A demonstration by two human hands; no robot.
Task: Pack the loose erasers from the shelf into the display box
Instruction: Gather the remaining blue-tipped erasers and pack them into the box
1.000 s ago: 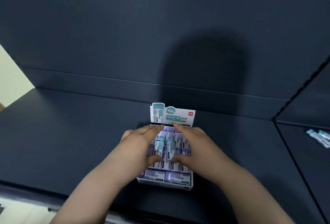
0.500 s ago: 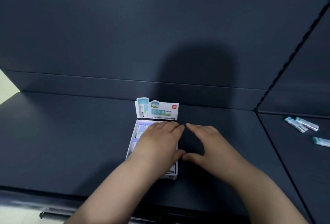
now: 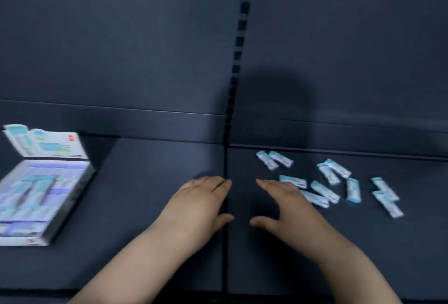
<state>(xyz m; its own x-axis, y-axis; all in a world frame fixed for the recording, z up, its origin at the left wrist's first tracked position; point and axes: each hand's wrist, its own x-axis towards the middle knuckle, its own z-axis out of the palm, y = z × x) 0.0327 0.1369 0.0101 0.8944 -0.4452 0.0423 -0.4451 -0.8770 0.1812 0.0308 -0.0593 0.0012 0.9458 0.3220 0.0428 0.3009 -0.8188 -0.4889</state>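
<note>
The white display box (image 3: 72,197) lies at the far left of the dark shelf, partly filled with wrapped erasers, its printed header card (image 3: 46,142) standing at the back. Several loose teal-and-white erasers (image 3: 322,191) are scattered on the right shelf section. My left hand (image 3: 198,206) hovers flat and empty just left of the shelf joint. My right hand (image 3: 286,209) is spread open just right of the joint, its fingertips close to the nearest erasers and holding nothing. The frame is motion-blurred.
A slotted vertical upright (image 3: 238,56) divides the dark back panel, and a seam (image 3: 225,231) runs forward between the two shelf sections. Bare dark shelf lies between the box and my hands. The shelf's front edge runs along the bottom of the view.
Both hands have left the display box and moved right toward the loose erasers. The view has swung right, so the box now sits at the far left.
</note>
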